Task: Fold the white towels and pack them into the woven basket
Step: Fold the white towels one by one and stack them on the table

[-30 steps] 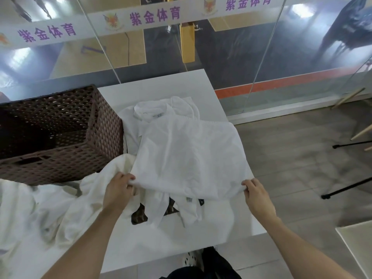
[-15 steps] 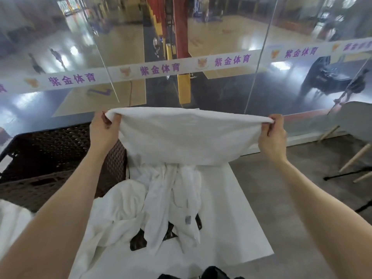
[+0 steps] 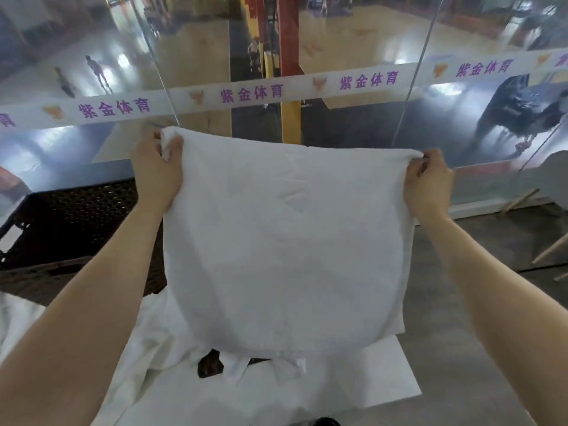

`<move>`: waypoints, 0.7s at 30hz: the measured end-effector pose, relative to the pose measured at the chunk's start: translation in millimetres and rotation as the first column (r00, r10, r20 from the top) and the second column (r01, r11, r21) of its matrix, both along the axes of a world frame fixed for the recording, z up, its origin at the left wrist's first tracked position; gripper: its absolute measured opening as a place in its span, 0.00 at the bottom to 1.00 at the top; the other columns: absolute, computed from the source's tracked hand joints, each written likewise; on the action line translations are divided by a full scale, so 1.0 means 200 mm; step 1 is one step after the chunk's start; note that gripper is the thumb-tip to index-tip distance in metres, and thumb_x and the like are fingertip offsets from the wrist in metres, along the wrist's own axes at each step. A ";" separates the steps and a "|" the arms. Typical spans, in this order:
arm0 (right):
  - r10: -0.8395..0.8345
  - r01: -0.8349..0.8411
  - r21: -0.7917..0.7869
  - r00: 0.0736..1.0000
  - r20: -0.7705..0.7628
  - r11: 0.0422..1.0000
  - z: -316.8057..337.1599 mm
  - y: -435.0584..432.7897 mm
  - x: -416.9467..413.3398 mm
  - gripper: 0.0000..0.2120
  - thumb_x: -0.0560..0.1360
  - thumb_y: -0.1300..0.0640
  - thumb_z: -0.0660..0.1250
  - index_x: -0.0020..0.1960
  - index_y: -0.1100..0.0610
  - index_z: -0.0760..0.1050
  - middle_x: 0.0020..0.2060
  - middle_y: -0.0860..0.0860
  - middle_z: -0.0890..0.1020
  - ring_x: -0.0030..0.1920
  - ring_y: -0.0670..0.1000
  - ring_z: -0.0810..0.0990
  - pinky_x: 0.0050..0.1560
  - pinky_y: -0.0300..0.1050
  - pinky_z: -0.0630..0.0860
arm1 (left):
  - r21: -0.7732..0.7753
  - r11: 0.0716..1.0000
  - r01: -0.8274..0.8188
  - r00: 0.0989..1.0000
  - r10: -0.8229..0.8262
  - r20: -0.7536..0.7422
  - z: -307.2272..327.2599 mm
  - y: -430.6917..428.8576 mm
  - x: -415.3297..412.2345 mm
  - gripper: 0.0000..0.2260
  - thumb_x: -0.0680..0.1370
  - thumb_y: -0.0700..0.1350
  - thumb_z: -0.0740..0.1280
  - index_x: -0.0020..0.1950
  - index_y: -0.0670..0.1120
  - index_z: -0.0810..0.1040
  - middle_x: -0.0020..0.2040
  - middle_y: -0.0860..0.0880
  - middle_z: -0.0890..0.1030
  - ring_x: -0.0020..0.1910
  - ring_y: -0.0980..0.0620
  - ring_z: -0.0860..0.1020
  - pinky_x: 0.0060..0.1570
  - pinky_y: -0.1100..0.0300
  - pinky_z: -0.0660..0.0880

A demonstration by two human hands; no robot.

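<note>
The towel point(image 3: 285, 247) hangs spread in the air above the table point(image 3: 384, 379), left hand point(image 3: 158, 170) and right hand point(image 3: 427, 179) each pinching a top corner. Folding is starting; next, bring the corners together. The basket point(image 3: 70, 229) waits far left.

A glass wall point(image 3: 353, 130) with a purple-lettered white band point(image 3: 252, 94) stands behind the table point(image 3: 384, 379).

Towel point(image 3: 285, 241) matt white cloth; basket point(image 3: 76, 229) dark woven wicker.
</note>
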State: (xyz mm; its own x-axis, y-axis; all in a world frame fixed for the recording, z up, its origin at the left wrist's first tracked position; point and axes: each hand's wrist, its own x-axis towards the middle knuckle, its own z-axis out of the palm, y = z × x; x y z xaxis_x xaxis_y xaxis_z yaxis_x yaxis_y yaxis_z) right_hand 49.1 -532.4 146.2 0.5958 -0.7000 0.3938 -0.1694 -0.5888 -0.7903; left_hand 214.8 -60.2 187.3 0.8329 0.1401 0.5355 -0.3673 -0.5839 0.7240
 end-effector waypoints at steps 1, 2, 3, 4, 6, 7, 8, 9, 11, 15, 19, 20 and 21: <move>0.024 -0.022 0.025 0.992 -0.125 0.999 -0.09 -0.02 0.07 0.14 0.86 0.56 0.59 0.69 0.61 0.72 0.54 0.62 0.83 0.52 0.61 0.80 0.48 0.47 0.69 | 0.054 0.998 -0.014 0.995 0.019 -0.097 -0.10 -0.02 0.08 0.14 0.85 0.56 0.66 0.64 0.48 0.74 0.53 0.47 0.82 0.54 0.55 0.82 0.57 0.53 0.76; 0.061 -0.047 0.057 0.961 -0.271 0.997 -0.20 -0.05 0.12 0.17 0.87 0.55 0.59 0.72 0.62 0.69 0.60 0.65 0.82 0.58 0.65 0.80 0.51 0.49 0.70 | 0.131 0.991 -0.008 0.972 0.038 -0.231 -0.22 -0.03 0.13 0.20 0.86 0.55 0.67 0.72 0.45 0.71 0.62 0.42 0.81 0.62 0.44 0.81 0.64 0.48 0.76; 0.109 -0.080 0.085 0.900 -0.423 0.993 -0.35 -0.06 0.16 0.20 0.87 0.54 0.59 0.75 0.64 0.66 0.65 0.67 0.79 0.63 0.68 0.79 0.54 0.53 0.72 | 0.223 0.974 0.023 0.926 0.063 -0.372 -0.36 -0.04 0.15 0.25 0.86 0.53 0.67 0.78 0.43 0.67 0.70 0.38 0.78 0.69 0.38 0.78 0.69 0.45 0.74; 0.152 -0.112 0.105 0.814 -0.560 0.988 -0.51 -0.06 0.17 0.23 0.87 0.52 0.59 0.77 0.64 0.63 0.69 0.68 0.77 0.67 0.69 0.77 0.59 0.57 0.74 | 0.319 0.945 0.077 0.876 0.089 -0.474 -0.51 -0.04 0.14 0.29 0.86 0.53 0.68 0.82 0.42 0.63 0.74 0.35 0.74 0.72 0.35 0.75 0.71 0.44 0.72; 0.238 -0.202 0.138 0.650 -0.721 0.970 -0.83 -0.04 0.09 0.26 0.86 0.48 0.61 0.78 0.61 0.63 0.72 0.65 0.75 0.68 0.67 0.77 0.63 0.60 0.76 | 0.438 0.873 0.215 0.824 0.078 -0.561 -0.83 -0.05 0.03 0.30 0.85 0.53 0.69 0.83 0.44 0.63 0.76 0.33 0.70 0.70 0.32 0.75 0.69 0.42 0.74; 0.292 -0.271 0.156 0.593 -0.750 0.950 -0.99 -0.01 0.02 0.26 0.86 0.47 0.62 0.78 0.59 0.64 0.74 0.64 0.74 0.68 0.66 0.76 0.64 0.61 0.77 | 0.475 0.831 0.290 0.815 0.046 -0.578 -1.00 -0.03 -0.06 0.29 0.85 0.54 0.69 0.83 0.46 0.65 0.78 0.34 0.68 0.70 0.32 0.76 0.67 0.41 0.76; 0.337 -0.344 0.161 0.545 -0.768 0.925 -1.14 0.04 -0.07 0.27 0.85 0.45 0.63 0.80 0.57 0.63 0.77 0.62 0.71 0.72 0.65 0.74 0.68 0.61 0.75 | 0.510 0.779 0.364 0.803 0.015 -0.595 -1.15 -0.03 -0.16 0.29 0.84 0.57 0.69 0.83 0.48 0.66 0.80 0.36 0.65 0.72 0.34 0.75 0.68 0.40 0.75; 0.365 -0.417 0.150 0.502 -0.784 0.896 -1.26 0.10 -0.16 0.30 0.86 0.43 0.62 0.83 0.54 0.60 0.81 0.59 0.66 0.78 0.63 0.68 0.73 0.62 0.72 | 0.537 0.725 0.432 0.782 -0.004 -0.624 -1.29 -0.03 -0.27 0.31 0.84 0.61 0.67 0.83 0.51 0.66 0.83 0.39 0.63 0.77 0.36 0.71 0.72 0.40 0.73; 0.367 -0.566 0.065 0.438 -0.821 0.822 -1.47 0.21 -0.36 0.36 0.85 0.37 0.59 0.87 0.48 0.51 0.86 0.54 0.56 0.85 0.58 0.55 0.81 0.62 0.62 | 0.562 0.615 0.553 0.712 0.001 -0.702 -1.54 -0.02 -0.47 0.34 0.83 0.68 0.63 0.86 0.59 0.60 0.87 0.44 0.56 0.86 0.41 0.57 0.80 0.39 0.63; 0.321 -0.763 0.042 0.220 -0.921 0.645 -1.69 0.32 -0.64 0.38 0.84 0.29 0.44 0.86 0.44 0.32 0.85 0.49 0.30 0.84 0.54 0.30 0.85 0.64 0.45 | 0.531 0.555 0.641 0.591 0.085 -0.802 -1.78 0.06 -0.71 0.45 0.79 0.73 0.63 0.86 0.67 0.37 0.88 0.52 0.35 0.87 0.46 0.37 0.84 0.34 0.49; 0.273 -0.778 -0.048 0.277 -0.921 0.627 -1.71 0.32 -0.72 0.38 0.85 0.30 0.47 0.87 0.44 0.36 0.86 0.50 0.35 0.85 0.54 0.33 0.85 0.65 0.42 | 0.423 0.775 0.469 0.516 0.147 -0.844 -1.77 0.14 -0.72 0.54 0.71 0.75 0.73 0.86 0.64 0.42 0.88 0.47 0.46 0.87 0.39 0.52 0.82 0.38 0.59; 0.267 -0.773 -0.100 0.334 -0.904 0.627 -1.70 0.32 -0.70 0.36 0.85 0.32 0.51 0.87 0.44 0.46 0.87 0.51 0.45 0.87 0.55 0.42 0.84 0.66 0.47 | 0.381 0.833 0.401 0.498 0.152 -0.854 -1.76 0.15 -0.70 0.55 0.69 0.74 0.76 0.86 0.61 0.47 0.86 0.46 0.54 0.83 0.38 0.61 0.79 0.38 0.66; 0.266 -0.761 -0.157 0.400 -0.877 0.630 -1.69 0.32 -0.67 0.31 0.84 0.34 0.55 0.84 0.44 0.58 0.84 0.52 0.57 0.85 0.56 0.54 0.82 0.66 0.54 | 0.354 0.867 0.351 0.486 0.154 -0.860 -1.74 0.16 -0.67 0.55 0.68 0.72 0.78 0.85 0.58 0.52 0.83 0.44 0.60 0.79 0.37 0.67 0.75 0.38 0.71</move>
State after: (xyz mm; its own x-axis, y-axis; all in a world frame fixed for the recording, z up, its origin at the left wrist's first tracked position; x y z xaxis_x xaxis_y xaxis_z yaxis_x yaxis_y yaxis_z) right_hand -85.8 -469.4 -191.5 0.9722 0.0050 -0.2341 -0.0234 -0.9927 -0.1181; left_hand 80.3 -28.0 -160.6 0.8827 -0.0037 -0.4699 0.1962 -0.9058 0.3756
